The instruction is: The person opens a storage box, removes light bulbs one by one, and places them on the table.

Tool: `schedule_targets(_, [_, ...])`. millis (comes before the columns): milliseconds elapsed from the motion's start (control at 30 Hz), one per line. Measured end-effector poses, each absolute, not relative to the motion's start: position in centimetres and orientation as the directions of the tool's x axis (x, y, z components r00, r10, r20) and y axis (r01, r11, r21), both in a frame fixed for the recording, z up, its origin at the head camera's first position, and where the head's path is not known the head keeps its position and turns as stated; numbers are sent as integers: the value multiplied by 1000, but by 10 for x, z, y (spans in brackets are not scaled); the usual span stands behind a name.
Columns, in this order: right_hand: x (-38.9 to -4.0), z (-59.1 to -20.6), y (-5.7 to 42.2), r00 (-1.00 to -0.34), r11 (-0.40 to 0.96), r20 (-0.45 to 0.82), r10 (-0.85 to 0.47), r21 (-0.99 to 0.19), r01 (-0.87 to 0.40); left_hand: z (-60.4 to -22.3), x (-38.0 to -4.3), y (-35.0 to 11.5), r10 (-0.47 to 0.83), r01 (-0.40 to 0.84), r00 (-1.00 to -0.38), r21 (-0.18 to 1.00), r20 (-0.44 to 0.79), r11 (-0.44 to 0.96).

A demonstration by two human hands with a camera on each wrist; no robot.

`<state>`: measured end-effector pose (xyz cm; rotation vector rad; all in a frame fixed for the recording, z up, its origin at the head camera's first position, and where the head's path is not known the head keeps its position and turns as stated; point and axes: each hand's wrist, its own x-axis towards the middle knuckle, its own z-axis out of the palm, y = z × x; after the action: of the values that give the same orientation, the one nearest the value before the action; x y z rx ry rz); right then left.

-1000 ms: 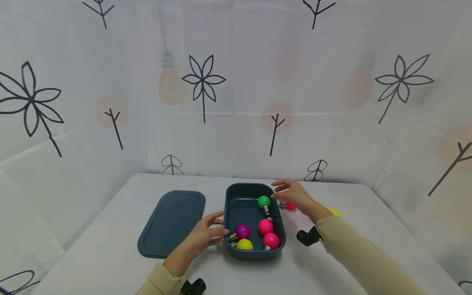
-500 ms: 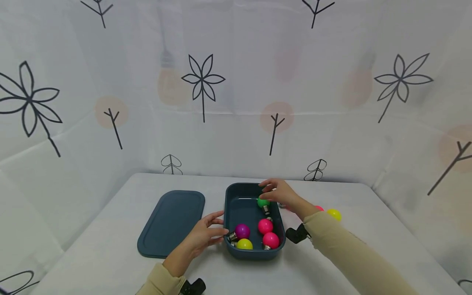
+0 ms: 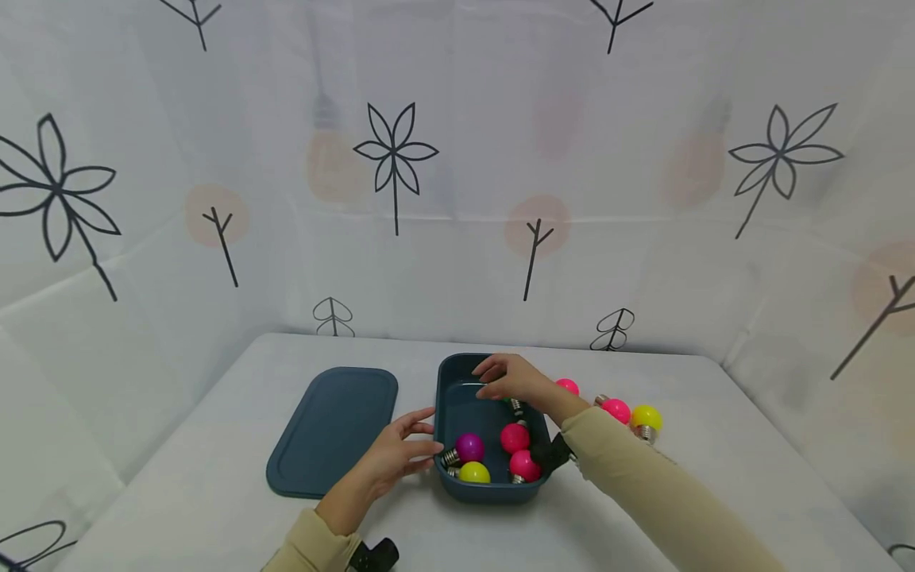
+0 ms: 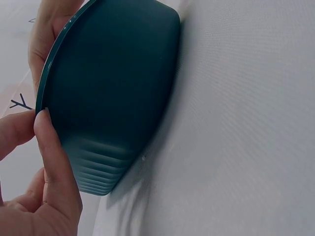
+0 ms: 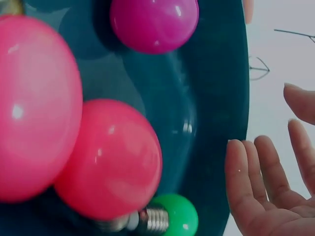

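Box (image 3: 493, 494): middle of the table, dark blue-green, deep, rounded corners, smooth shiny inside. Looks like plastic.

Contents, five bulbs. Purple bulb (image 3: 470, 447) near the left wall, base toward that wall. Yellow bulb (image 3: 475, 473) at the near end. Two in line along the right side: upper pink bulb (image 3: 515, 438) and, just nearer, lower pink bulb (image 3: 524, 466). Green bulb (image 5: 181, 216) farther up, mostly behind the right hand in the head view.

Bulbs are glossy and round, with ribbed metal screw bases. Left wrist view: smooth outer wall, thin lip, ridge-like lines toward one end.

Left hand (image 3: 386, 454): thumb and finger pinch the box lip on its left side, other fingers loose. Right hand (image 3: 511, 378): wide, relaxed, above the far part of the box, thumb apart from the fingers.

Outside the box, on the right: far pink bulb (image 3: 567, 386), then second pink bulb (image 3: 616, 411) just beside loose yellow bulb (image 3: 646, 416). Lid (image 3: 336, 433) flat on the left, matching color, rounded corners, raised border.

Table (image 3: 214, 485) has a white, fine-woven cover. Behind it, white cloth (image 3: 465, 270) with line-drawn flowers and twigs, visible creases.
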<state>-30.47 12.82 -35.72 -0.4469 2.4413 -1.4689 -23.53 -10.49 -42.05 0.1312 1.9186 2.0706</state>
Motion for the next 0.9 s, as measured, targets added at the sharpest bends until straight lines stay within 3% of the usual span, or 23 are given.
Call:
schedule_targets(433, [-307,-371,114,-791,453,-160,-591,-877,-161,-422,-237,-106,296,-164,-945,984,-139,-62])
schedule_targets(700, [-304,-374,112,-727,564,-280,-626,-807,-175,-423,-238,-106,299,-166,-944,984,-139,-65])
schedule_targets(900, [-302,-376,110,-652,561,-324,-685,-806,-189,-424,-238,-106,301,-163,-944,984,-135,-72])
